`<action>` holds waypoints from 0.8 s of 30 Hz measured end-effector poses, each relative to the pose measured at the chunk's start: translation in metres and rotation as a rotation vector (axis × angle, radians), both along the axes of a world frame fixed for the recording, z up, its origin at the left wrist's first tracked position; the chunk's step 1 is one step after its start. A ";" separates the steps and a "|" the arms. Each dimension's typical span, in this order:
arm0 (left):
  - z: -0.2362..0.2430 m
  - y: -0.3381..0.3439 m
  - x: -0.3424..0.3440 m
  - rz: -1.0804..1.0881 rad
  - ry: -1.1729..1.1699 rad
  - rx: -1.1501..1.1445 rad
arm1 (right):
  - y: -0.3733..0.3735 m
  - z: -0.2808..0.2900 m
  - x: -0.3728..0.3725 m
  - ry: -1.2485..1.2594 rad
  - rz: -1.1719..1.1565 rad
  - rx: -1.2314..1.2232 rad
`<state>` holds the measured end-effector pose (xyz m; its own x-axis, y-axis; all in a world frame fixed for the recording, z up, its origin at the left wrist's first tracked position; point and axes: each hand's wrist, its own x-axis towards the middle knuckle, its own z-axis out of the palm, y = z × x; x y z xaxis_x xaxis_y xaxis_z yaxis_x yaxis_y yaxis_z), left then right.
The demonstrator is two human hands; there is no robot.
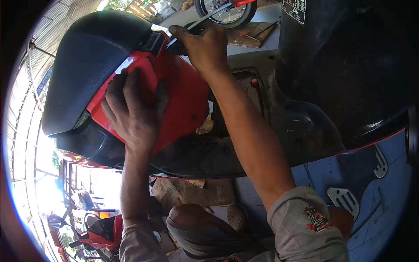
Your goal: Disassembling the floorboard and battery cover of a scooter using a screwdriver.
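Note:
My left hand (131, 109) grips the red body panel (183, 113) of a scooter, its fingers bent over the surface just below the black seat (87, 70). My right hand (203, 50) is closed on a long silver tool (194, 24) with a red upper end, held at a slant above the panel's upper edge. The tool's low end is by a black fitting (152, 40) at the seat's edge. The dark footboard (305, 135) extends to the right, with an opening (242, 76) under my right forearm.
A spoked wheel (224, 19) and a board with thin rods (248, 37) lie beyond the scooter. Below are the tiled floor (275, 192), cardboard (194, 192), slotted metal plates (345, 201) and my knee (187, 218). Another red scooter (100, 236) stands at lower left.

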<state>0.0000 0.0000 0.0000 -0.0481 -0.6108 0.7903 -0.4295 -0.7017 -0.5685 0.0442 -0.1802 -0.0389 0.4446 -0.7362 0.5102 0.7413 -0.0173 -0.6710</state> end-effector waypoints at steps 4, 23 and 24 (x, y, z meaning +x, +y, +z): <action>-0.002 0.000 0.000 -0.027 -0.009 -0.009 | 0.002 -0.001 -0.004 0.009 -0.070 -0.064; 0.006 -0.009 -0.007 -0.059 0.041 -0.025 | 0.012 0.003 -0.001 -0.004 -0.074 -0.025; 0.010 -0.016 -0.009 -0.050 0.035 -0.037 | 0.014 0.004 0.002 -0.010 -0.065 -0.037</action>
